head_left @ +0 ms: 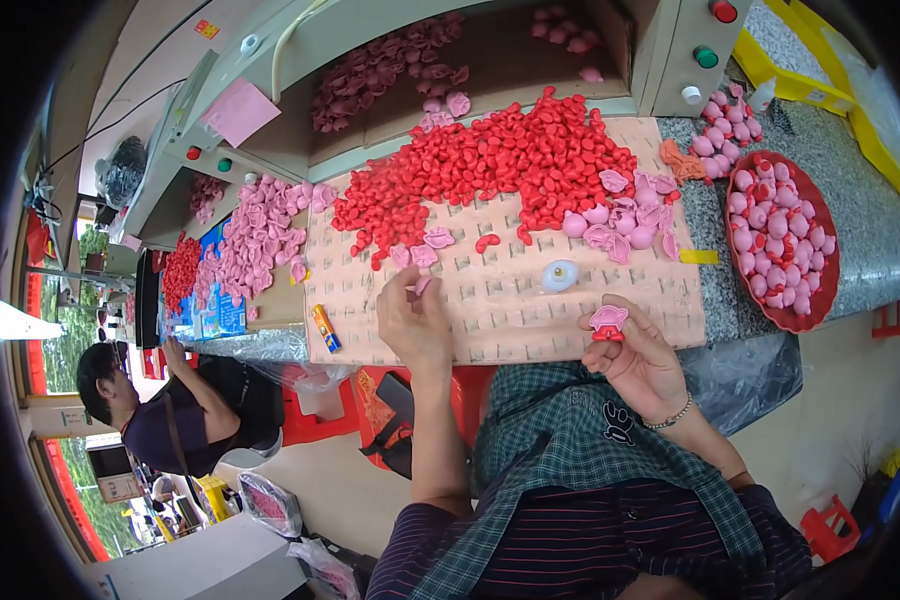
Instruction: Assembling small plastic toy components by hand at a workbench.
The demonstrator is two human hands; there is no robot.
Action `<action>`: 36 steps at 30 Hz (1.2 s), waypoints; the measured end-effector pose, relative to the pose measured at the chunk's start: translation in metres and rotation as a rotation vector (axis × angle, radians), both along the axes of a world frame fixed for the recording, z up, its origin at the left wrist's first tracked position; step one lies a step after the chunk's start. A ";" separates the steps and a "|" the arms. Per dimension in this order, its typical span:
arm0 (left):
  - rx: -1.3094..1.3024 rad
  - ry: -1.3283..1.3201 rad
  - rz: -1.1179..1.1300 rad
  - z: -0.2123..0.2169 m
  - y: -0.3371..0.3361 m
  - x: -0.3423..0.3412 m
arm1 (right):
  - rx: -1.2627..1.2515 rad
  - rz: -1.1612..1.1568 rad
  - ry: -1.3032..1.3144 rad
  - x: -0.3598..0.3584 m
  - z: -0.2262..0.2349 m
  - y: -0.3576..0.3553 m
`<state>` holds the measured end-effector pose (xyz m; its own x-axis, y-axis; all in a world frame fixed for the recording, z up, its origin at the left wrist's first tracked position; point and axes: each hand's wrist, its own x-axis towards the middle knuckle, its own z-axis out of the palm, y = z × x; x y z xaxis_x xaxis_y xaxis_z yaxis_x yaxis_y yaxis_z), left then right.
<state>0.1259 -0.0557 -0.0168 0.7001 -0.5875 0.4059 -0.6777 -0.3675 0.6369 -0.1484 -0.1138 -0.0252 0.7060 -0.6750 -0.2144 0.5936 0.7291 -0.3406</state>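
In my right hand [642, 362], thumb and fingers grip a small toy figure part [608, 322], pink and hollow above with a red piece below. My left hand [413, 322] is raised over the board, its fingertips pinching a small pink plastic piece [423, 286], mostly covered by the fingers. Just beyond it lie loose pink shell pieces [437, 237]. Between the hands and a little farther off sits a small whitish translucent bottle [560, 277] with a brassy tip. A large heap of red plastic pieces [500, 150] spreads across the far half of the pink-papered board [490, 325].
At right stands a red basket [818, 312] of pink-and-red parts. Pink rounded parts [610, 232] lie beside the red heap. A yellow-and-blue tube [325, 328] rests near the board's left edge. A machine housing [660, 60] borders the back. Another person [195, 405] sits at left.
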 end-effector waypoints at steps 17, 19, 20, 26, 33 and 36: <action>0.131 0.132 0.015 0.024 0.037 -0.031 | 0.010 0.032 0.000 0.003 0.003 0.002; 0.242 0.084 0.043 0.022 0.029 -0.041 | 0.003 0.053 -0.017 0.005 0.002 0.002; 0.352 0.035 0.072 0.021 0.026 -0.045 | 0.004 0.050 -0.016 0.005 0.002 0.003; 0.163 -0.125 -0.400 0.013 0.018 -0.044 | -0.038 0.068 -0.022 0.003 -0.002 0.007; 0.165 0.124 -0.362 0.025 0.017 -0.047 | 0.018 0.132 -0.071 0.008 -0.002 0.009; 0.207 0.005 -0.548 0.022 0.014 -0.036 | 0.037 0.168 -0.095 0.008 -0.004 0.009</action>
<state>0.0901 -0.0413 0.0049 0.2732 -0.9312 0.2412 -0.8012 -0.0815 0.5929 -0.1402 -0.1043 -0.0296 0.8260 -0.5393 -0.1639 0.4910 0.8313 -0.2604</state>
